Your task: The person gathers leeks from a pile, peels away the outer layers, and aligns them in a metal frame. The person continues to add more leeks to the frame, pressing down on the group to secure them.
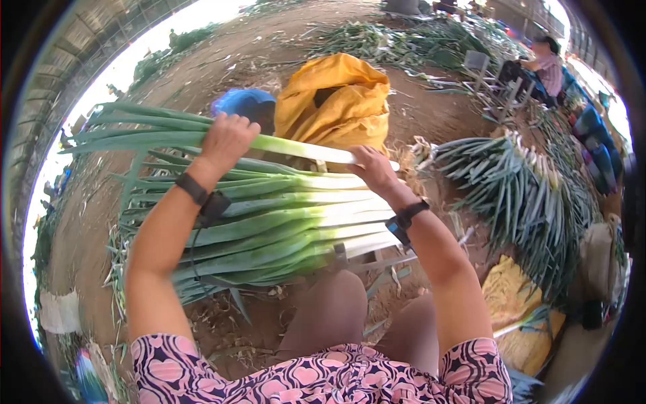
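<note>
A single long leek (296, 148) lies across both of my hands, its green leaves to the left and its white end to the right. My left hand (230, 138) is closed round it where the leaves start. The fingers of my right hand (374, 167) close on the white stem near its end. Just below, a row of leeks (282, 225) lies side by side in front of my knees, white ends to the right. Both wrists wear dark bands.
An orange sack (336, 101) and a blue container (245, 104) stand beyond the leeks. A large pile of leeks (518, 188) lies at right, above a yellow sack (515, 303). Another person (548, 71) sits at the upper right near more leek leaves (404, 44).
</note>
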A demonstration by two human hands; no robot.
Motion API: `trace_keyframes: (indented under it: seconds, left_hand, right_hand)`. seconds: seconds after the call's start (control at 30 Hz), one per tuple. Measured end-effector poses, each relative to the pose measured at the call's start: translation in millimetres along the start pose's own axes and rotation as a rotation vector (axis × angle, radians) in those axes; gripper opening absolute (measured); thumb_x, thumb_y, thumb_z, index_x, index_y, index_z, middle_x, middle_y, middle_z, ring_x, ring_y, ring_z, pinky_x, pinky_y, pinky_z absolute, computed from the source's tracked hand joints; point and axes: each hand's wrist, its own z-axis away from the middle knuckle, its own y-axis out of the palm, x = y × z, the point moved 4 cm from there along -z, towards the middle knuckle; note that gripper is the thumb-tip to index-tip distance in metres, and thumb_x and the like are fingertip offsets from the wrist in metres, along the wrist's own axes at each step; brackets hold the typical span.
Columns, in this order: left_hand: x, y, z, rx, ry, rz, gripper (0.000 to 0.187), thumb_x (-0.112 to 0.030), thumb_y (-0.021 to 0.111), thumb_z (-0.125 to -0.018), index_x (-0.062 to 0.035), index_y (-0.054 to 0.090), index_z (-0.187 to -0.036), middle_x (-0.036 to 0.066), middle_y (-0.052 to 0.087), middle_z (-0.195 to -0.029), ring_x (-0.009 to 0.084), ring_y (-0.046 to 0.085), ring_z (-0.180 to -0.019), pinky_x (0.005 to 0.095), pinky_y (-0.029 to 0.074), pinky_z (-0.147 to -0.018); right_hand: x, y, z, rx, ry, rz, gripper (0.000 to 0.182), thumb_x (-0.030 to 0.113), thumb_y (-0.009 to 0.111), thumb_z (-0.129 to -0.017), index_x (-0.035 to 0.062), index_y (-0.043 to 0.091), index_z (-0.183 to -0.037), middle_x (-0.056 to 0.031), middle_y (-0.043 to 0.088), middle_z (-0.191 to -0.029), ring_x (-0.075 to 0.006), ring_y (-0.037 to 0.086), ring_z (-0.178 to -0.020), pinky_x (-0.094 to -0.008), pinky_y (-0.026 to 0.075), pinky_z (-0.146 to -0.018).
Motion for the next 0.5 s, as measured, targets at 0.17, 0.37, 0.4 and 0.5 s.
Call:
trace_keyframes:
  seconds: [0.17,0.37,0.4,0.5]
  left_hand:
    - [-14,54,-7,0.419,-0.079,0.426,0.028,-0.027,0.072,-0.073,-0.0102,0.059,-0.091,0.009,0.065,-0.084,0.0268,0.064,-0.086,0.041,0.047,-0.074]
    - [-33,108,-23,0.77,-0.034,0.832,0.049,-0.036,0.079,-0.067,-0.0045,0.067,-0.102,0.018,0.068,-0.084,0.0337,0.066,-0.08,0.0432,0.05,-0.072]
    - [-35,116,-25,0.863,-0.049,0.881,0.049,-0.036,0.079,-0.067,-0.0042,0.068,-0.103,0.018,0.068,-0.084,0.0338,0.066,-0.079,0.0427,0.051,-0.072]
    - [-32,121,-33,0.97,-0.065,0.953,0.045,-0.028,0.076,-0.07,-0.0032,0.068,-0.107,0.017,0.07,-0.088,0.0304,0.067,-0.079,0.0409,0.052,-0.074]
  right_hand:
    - [-65,23,29,0.006,0.174,-0.019,0.033,0.026,0.07,-0.084,0.008,0.057,-0.108,-0.0098,0.067,-0.102,-0.0317,0.062,-0.1,-0.0413,0.048,-0.086]
    - [-118,32,51,-0.011,0.298,-0.022,0.027,0.03,0.07,-0.086,0.0121,0.06,-0.102,-0.0111,0.067,-0.093,-0.0333,0.064,-0.09,-0.0431,0.05,-0.076]
    - [-127,37,53,0.003,0.217,0.046,0.026,0.032,0.069,-0.086,0.0121,0.062,-0.102,-0.0121,0.066,-0.093,-0.0327,0.064,-0.092,-0.0427,0.05,-0.077]
    - [-132,38,52,0.053,0.38,-0.009,0.027,0.032,0.066,-0.088,0.0125,0.062,-0.107,-0.012,0.068,-0.097,-0.0332,0.063,-0.096,-0.0417,0.05,-0.08]
